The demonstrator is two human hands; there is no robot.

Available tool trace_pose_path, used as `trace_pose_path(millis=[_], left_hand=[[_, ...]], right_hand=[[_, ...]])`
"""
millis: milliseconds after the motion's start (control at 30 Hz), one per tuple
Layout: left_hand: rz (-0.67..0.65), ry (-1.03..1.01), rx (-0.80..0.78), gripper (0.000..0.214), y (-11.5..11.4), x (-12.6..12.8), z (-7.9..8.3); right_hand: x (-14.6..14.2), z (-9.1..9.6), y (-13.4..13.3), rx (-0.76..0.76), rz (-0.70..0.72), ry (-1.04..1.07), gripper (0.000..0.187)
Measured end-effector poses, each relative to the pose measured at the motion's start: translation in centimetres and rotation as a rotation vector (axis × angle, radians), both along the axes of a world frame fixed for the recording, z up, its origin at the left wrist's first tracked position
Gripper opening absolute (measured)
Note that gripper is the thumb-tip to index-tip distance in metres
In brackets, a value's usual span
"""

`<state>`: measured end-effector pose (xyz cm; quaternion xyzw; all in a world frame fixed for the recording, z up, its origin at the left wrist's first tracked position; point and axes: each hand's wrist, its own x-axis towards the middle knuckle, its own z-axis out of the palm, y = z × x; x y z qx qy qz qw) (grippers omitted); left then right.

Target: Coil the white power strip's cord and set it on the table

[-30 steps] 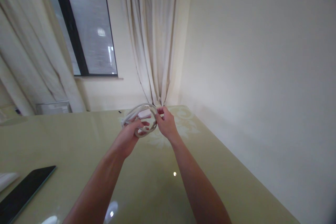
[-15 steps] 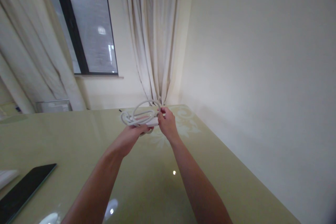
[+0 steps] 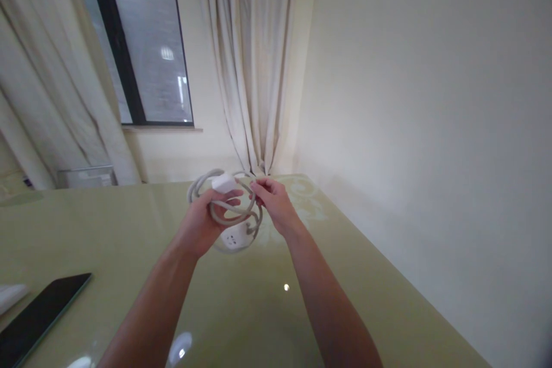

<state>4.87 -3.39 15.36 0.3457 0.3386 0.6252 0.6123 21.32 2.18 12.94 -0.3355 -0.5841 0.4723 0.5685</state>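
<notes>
A white extension cord [image 3: 233, 220] hangs in loose grey-white coils between my two hands, above the table. Its white plug [image 3: 223, 183] shows at the top of the bundle. The white socket block [image 3: 237, 236], with dark socket holes, dangles below. My left hand [image 3: 210, 215] is closed round the coils from the left, fingers curled through the loops. With thumb and fingers pinched, my right hand [image 3: 272, 200] grips the cable at the right side of the loops.
A dark flat tablet-like slab [image 3: 43, 313] lies on the glossy greenish table [image 3: 241, 310] at the left, beside a white object [image 3: 11, 297] cut off by the frame edge. Curtains [image 3: 259, 69] hang behind the table's far edge. A bare wall [image 3: 422, 126] borders the right side.
The bundle has turned in my hands: the plug has come to the top and the socket block now hangs underneath with its holes showing. My left hand has opened more round the coils.
</notes>
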Motion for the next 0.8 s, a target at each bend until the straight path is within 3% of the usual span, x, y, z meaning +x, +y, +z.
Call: trace_pose_path(millis=[133,200,400,500,667,800], left_hand=[[-0.046,0.033,-0.020,0.038,0.1,-0.3,-0.1],[-0.070,0.101,0.012,0.041,0.0,-0.3,-0.2],[-0.049,0.208,0.092,0.041,0.0,-1.2,-0.5],[-0.036,0.229,0.010,0.036,0.4,-1.6,-1.0],[0.141,0.237,-0.108,0.017,1.5,-1.7,-1.6],[0.147,0.385,-0.062,0.023,1.9,-2.5,-1.7]], right_hand=[[0.4,0.6,-1.3,-0.122,0.287,-0.147,0.027],[0.4,0.6,-1.3,-0.153,0.328,-0.128,0.027],[1.3,1.5,0.1,0.018,-0.065,0.206,0.030],[2.7,2.4,0.0,0.035,-0.122,0.340,0.034],[4.3,4.0,-1.4,0.113,-0.171,0.401,0.037],[4.6,4.9,-2.8,0.284,-0.416,0.249,0.038]])
